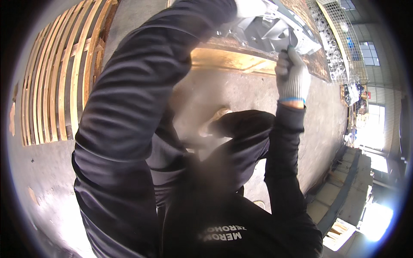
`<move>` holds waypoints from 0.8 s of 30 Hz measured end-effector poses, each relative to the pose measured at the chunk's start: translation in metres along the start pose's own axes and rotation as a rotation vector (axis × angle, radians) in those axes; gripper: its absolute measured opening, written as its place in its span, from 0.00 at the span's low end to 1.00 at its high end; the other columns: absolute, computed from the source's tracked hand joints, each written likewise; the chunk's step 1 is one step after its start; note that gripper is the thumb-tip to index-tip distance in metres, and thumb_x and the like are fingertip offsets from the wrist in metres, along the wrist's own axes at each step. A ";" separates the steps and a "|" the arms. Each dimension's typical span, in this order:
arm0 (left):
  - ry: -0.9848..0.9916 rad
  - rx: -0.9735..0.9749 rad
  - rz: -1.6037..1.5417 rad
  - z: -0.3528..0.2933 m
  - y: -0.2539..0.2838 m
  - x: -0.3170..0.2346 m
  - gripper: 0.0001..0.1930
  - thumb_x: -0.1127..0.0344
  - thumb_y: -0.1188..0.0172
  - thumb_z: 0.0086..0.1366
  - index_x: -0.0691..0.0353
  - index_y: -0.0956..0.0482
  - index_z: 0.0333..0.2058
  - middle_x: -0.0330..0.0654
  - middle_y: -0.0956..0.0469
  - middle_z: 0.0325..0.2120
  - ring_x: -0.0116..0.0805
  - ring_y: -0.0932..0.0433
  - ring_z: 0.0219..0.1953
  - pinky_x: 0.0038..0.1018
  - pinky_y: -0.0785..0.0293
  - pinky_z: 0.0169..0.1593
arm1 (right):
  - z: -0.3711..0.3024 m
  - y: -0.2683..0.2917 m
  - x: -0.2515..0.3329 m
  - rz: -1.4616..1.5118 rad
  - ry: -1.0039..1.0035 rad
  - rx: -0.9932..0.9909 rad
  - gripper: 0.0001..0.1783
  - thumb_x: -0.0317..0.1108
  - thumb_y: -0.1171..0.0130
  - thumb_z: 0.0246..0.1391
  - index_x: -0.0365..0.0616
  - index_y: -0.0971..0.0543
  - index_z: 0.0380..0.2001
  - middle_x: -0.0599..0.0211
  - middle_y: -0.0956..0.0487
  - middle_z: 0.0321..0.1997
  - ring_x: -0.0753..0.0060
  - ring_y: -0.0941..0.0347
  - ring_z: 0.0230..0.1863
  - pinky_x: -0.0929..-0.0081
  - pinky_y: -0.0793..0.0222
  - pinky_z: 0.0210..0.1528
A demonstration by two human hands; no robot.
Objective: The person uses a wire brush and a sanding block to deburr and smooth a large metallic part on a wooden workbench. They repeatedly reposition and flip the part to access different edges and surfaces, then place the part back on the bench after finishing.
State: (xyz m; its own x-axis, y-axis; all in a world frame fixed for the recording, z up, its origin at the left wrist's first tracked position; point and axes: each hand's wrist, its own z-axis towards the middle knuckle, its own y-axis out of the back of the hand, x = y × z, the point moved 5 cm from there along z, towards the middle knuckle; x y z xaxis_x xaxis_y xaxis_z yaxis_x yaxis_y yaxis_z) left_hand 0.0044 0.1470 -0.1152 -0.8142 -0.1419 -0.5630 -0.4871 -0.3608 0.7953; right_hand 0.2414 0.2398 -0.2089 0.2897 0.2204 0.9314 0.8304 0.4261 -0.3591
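A silvery cast metal part, full of ribs and hollows, lies on the wooden pallet at the top of the view. My left hand, in a white knit glove, is at the part's upper edge and grips it there; bright glare and the frame's edge hide some of its fingers. Closed in a fist, my gloved right hand holds a thin hand tool with a dark teal handle and a slim metal shank. The shank points away from me into the casting's right portion.
The wooden pallet stands under the casting. Stacked slatted pallets are at the left on the concrete floor. A wire mesh cage with metal parts stands far right. Boxy grey stacks sit at the lower right.
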 end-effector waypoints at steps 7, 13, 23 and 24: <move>-0.008 -0.009 -0.015 -0.002 -0.001 0.000 0.20 0.45 0.30 0.63 0.59 0.08 0.34 0.50 0.11 0.31 0.45 0.12 0.35 0.43 0.17 0.42 | -0.002 -0.022 0.004 -0.238 0.079 -0.091 0.15 0.37 0.43 0.74 0.41 0.22 0.32 0.72 0.26 0.27 0.82 0.39 0.21 0.81 0.45 0.23; -0.008 -0.042 0.027 -0.007 0.000 0.003 0.25 0.40 0.32 0.63 0.59 0.08 0.37 0.50 0.11 0.31 0.45 0.11 0.35 0.43 0.17 0.42 | -0.017 -0.015 -0.004 -0.350 -0.027 -0.296 0.15 0.38 0.42 0.73 0.44 0.24 0.30 0.73 0.27 0.26 0.84 0.37 0.20 0.84 0.43 0.23; -0.032 -0.134 0.180 0.000 -0.011 0.006 0.33 0.31 0.35 0.63 0.58 0.09 0.43 0.50 0.11 0.32 0.46 0.11 0.35 0.42 0.15 0.43 | -0.005 0.006 0.007 -0.647 0.198 -0.066 0.10 0.35 0.38 0.68 0.43 0.21 0.31 0.74 0.26 0.24 0.83 0.35 0.20 0.82 0.42 0.22; -0.028 -0.136 0.196 0.004 -0.013 0.007 0.33 0.30 0.35 0.63 0.58 0.09 0.43 0.50 0.11 0.32 0.46 0.11 0.35 0.42 0.15 0.43 | 0.000 0.014 0.006 -0.664 0.216 -0.056 0.11 0.36 0.39 0.69 0.43 0.21 0.31 0.75 0.26 0.24 0.83 0.35 0.20 0.81 0.42 0.21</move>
State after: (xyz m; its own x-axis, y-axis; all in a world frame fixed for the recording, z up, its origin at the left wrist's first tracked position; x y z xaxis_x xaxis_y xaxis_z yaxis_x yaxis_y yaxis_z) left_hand 0.0036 0.1546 -0.1290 -0.8984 -0.1966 -0.3928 -0.2731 -0.4504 0.8500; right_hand 0.2553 0.2470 -0.2084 -0.2035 -0.2530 0.9458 0.8860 0.3634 0.2878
